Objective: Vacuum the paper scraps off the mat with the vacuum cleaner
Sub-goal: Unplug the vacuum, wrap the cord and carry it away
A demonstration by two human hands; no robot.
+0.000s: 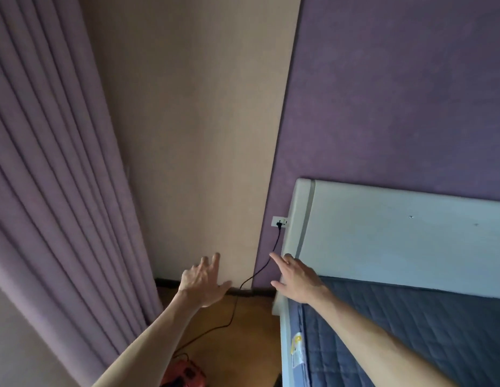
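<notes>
vacuum cleaner [187, 374]: red, on floor, partly hidden | cord [277, 238]: black, plugged into wall socket [280, 220]

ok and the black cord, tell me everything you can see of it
The black cord is thin and plugged into the white wall socket beside the headboard. It hangs slack down the purple wall, bends at the skirting, then crosses the wooden floor toward a red appliance, passing behind the left forearm. The forefinger of the right hand reaches close to it; contact unclear.

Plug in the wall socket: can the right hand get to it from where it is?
Probably yes. The right hand is open below the plug, beside its black cord, with only bare purple wall between; the white headboard stands alongside, not across.
</notes>
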